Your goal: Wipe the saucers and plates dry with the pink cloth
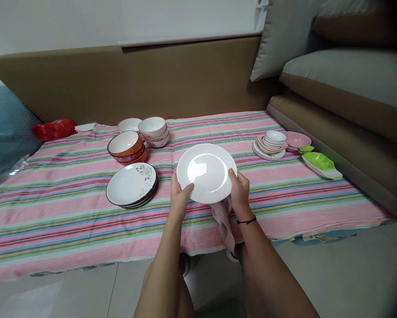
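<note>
A plain white plate (207, 170) is held up over the striped cloth, tilted, with light shining off its face. My left hand (180, 194) grips its left rim, thumb on top. On the other side my right hand (240, 187) is closed on the right rim; a dark cord circles that wrist. Below the plate a dusty-pink rag (224, 221) hangs down by my right hand, and whether my fingers hold it is hidden. To the left lies a stack of flower-patterned plates (128, 185) with dark rims.
Bowls with orange outsides (125, 145) and white bowls (154, 130) stand stacked at the back left. On the right sit small dishes (274, 141), a pink bowl (297, 140) and a green leaf-shaped dish (321, 163). Sofa cushions (344, 75) border the right; a red bundle (55, 129) lies far left.
</note>
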The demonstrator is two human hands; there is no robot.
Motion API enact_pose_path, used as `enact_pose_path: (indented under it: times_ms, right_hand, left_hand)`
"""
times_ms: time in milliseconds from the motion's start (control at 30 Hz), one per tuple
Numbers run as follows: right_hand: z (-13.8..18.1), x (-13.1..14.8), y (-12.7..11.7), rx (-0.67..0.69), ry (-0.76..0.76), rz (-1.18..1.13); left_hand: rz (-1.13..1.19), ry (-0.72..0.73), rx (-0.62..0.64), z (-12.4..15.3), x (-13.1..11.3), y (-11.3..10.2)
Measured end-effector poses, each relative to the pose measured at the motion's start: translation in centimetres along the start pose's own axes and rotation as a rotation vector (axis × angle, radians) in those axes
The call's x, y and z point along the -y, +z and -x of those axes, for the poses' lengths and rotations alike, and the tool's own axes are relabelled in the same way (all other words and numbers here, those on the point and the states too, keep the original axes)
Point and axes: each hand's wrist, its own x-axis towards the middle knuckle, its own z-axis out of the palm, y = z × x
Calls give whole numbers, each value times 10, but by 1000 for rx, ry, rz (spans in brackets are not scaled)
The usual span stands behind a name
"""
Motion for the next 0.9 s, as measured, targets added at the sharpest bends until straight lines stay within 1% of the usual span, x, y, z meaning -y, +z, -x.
enact_pose_path:
  times_ms: [100,233,533,900]
  right_hand:
    - [0,0,0,-5,-4,-18]
    - [2,2,0,23,3,-34]
    - [2,1,-1,30,-18,-66]
    - [2,2,0,28,26,-66]
  left_hand:
    - [-4,6,4,0,0,0]
    - [-13,9,11,0,0,-1]
    - [5,55,24,1,0,-1]
    - [-29,43,12,1,-3,1]
